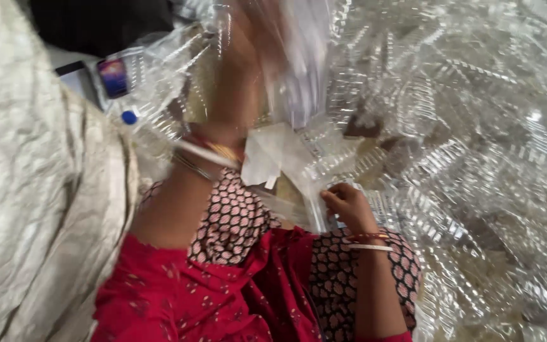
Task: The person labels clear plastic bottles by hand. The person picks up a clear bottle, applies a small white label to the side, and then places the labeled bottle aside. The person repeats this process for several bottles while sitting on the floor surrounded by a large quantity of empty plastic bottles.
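My left hand [238,69] is raised near the top middle, blurred by motion, with clear plastic [299,63] around it; whether it grips that plastic I cannot tell. Bangles [207,154] ring its wrist. My right hand [347,206] rests low at centre, fingers curled and pinching the edge of a clear plastic packet [289,190] that lies on my lap. A white folded piece [272,152] sits just above that packet. Red cloth [178,297] and black patterned fabric [232,221] cover my legs.
A big heap of clear ridged plastic trays [470,145] fills the right side and top. A crinkled pale sack [26,190] stands at the left. A plastic bottle with a blue cap [128,95] lies at the upper left.
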